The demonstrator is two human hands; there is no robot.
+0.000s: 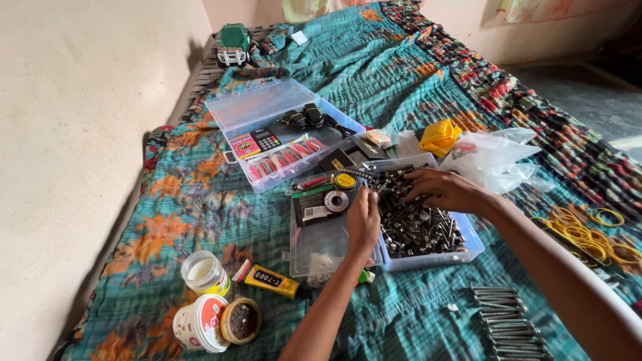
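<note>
A clear plastic box [468, 249] full of dark metal screws and bolts [418, 224] lies on the bed in front of me. My right hand [445, 190] rests palm down on the pile, fingers spread among the screws. My left hand [363, 224] reaches to the box's left edge, fingertips pinching at the screws near the hinge; whether it holds one I cannot tell. The open lid [321, 244] beside it carries a solder spool [336, 201], a yellow round tin [346, 181] and a dark packet.
A second open clear box [257, 110] with a calculator, red parts and a black cable lies farther back. Glue tube [267, 279] and small jars [204, 273] sit near left. Long bolts [505, 321] lie in a row near right, rubber bands [582, 230] and plastic bags [491, 157] right.
</note>
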